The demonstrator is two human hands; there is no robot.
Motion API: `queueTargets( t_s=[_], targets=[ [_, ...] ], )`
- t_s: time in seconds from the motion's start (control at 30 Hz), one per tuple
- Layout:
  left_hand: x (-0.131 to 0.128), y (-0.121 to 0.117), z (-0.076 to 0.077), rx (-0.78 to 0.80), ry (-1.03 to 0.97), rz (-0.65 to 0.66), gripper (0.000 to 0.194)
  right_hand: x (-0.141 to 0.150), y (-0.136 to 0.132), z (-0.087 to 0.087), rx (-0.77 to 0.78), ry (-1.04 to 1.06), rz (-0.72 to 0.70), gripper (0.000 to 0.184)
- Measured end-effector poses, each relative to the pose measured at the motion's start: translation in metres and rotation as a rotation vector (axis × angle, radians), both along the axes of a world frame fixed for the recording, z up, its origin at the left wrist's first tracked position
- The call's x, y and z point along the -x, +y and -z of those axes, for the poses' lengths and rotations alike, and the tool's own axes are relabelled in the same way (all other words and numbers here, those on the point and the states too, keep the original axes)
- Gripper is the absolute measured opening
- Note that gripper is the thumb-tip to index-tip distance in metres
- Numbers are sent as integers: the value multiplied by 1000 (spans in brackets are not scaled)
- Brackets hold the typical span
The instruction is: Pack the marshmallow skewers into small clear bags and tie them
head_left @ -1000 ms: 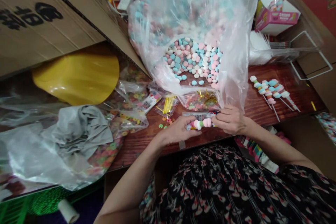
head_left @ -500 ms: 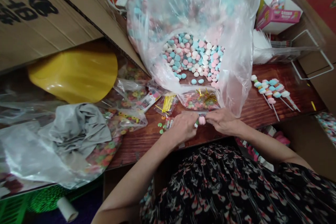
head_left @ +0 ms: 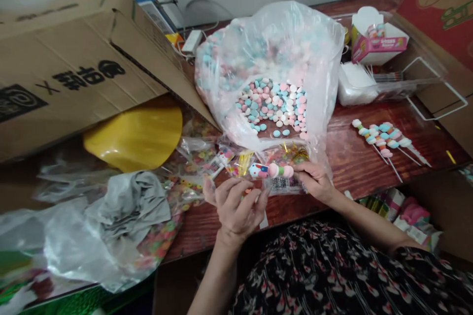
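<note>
My right hand (head_left: 315, 182) is closed on the right end of a candy skewer (head_left: 281, 171), which lies nearly level above the table. Pink and green sweets line it, and a cupcake-shaped printed piece (head_left: 259, 171) sits at its left end. Below and left of that piece, my left hand (head_left: 236, 206) is raised with its fingers curled and apart. Small orange bits (head_left: 247, 192) show between those fingers, seemingly on the table behind. Beneath the skewer is a clear packet with a printed label (head_left: 281, 186). Just beyond lies a bag of gummies with gold ties (head_left: 295, 150).
A big clear bag of pastel sweets (head_left: 273, 44) stands open at the back. Finished-looking candy skewers (head_left: 384, 138) lie at the right, before a plastic tray (head_left: 424, 83). A cardboard box (head_left: 84, 69), yellow sheet (head_left: 136, 138) and grey cloth (head_left: 136, 206) fill the left.
My left hand has come away from the skewer and moved left and down, its fingers opening. My right hand now holds the skewer sideways, with more of it showing. The camera view has shifted.
</note>
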State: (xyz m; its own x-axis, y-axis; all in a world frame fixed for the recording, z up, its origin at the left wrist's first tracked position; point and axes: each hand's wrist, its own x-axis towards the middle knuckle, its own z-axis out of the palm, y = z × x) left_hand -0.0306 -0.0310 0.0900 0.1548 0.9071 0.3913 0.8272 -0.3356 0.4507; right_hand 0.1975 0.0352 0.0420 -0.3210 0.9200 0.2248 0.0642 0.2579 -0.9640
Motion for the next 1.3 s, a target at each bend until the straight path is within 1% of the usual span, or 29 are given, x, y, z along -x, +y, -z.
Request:
queueTargets(
  t_s=[0.07,0.1,0.13,0.17,0.2,0.23,0.27,0.3,0.33,0.37,0.43,0.47,0.5,0.53,0.63,0.67,0.7,0.73,0.8,0.9,1.0,1.1,1.2,1.27,1.3],
  targets=[
    [-7,-10,8,-46,-112,35,12,5,-1,2,85,24,33,16],
    [-10,-13,12,-26,-204,40,11,6,-2,2,127,36,56,16],
    [-13,-13,17,49,-317,45,10,6,-2,2,168,48,74,17],
    [-15,-12,22,135,-457,33,14,7,-3,0,205,59,79,17],
    [-16,-7,27,210,-607,2,26,7,-5,-2,234,69,73,18],
    [-16,0,30,236,-768,-18,42,7,-6,-4,251,78,60,19],
    [-15,8,32,247,-915,-10,55,8,-9,-6,260,83,39,19],
    [-14,17,31,263,-1032,14,64,10,-11,-8,263,81,15,20],
    [-13,26,28,276,-1109,38,67,12,-15,-9,260,72,-7,20],
    [-11,35,24,283,-1153,48,66,15,-18,-10,249,61,-18,21],
    [-11,47,14,276,-1205,28,54,19,-23,-8,193,19,-14,20],
    [-13,51,10,268,-1237,8,46,21,-25,-7,126,-17,2,19],
    [-14,55,7,265,-1282,-9,40,21,-26,-6,20,-67,22,19],
    [-17,57,5,269,-1338,-24,37,21,-26,-5,-119,-135,45,18],
    [-23,62,5,310,-1512,-62,40,16,-23,-3,-601,-393,108,22],
    [-25,63,7,329,-1563,-79,42,14,-21,-3,-728,-471,121,23],
    [-26,65,8,346,-1613,-100,43,12,-20,-3,-822,-534,129,24],
    [-27,66,8,359,-1667,-125,44,11,-19,-4,-892,-578,132,23],
    [-30,70,9,371,-1780,-183,46,11,-17,-7,-980,-629,121,22],
    [-32,76,10,333,-1913,-260,48,13,-17,-10,-1046,-644,103,20],
    [-33,78,13,272,-1969,-265,47,14,-17,-10,-1044,-637,93,19],
    [-33,76,18,304,-1947,-148,48,14,-14,-8,-935,-632,73,22],
    [-32,70,21,367,-1837,-17,52,11,-13,-4,-727,-613,-10,25],
    [-31,66,23,395,-1770,19,54,10,-13,-1,-522,-546,-67,24],
    [-31,64,24,408,-1752,30,56,10,-14,-1,-389,-493,-92,22]
  ],
)
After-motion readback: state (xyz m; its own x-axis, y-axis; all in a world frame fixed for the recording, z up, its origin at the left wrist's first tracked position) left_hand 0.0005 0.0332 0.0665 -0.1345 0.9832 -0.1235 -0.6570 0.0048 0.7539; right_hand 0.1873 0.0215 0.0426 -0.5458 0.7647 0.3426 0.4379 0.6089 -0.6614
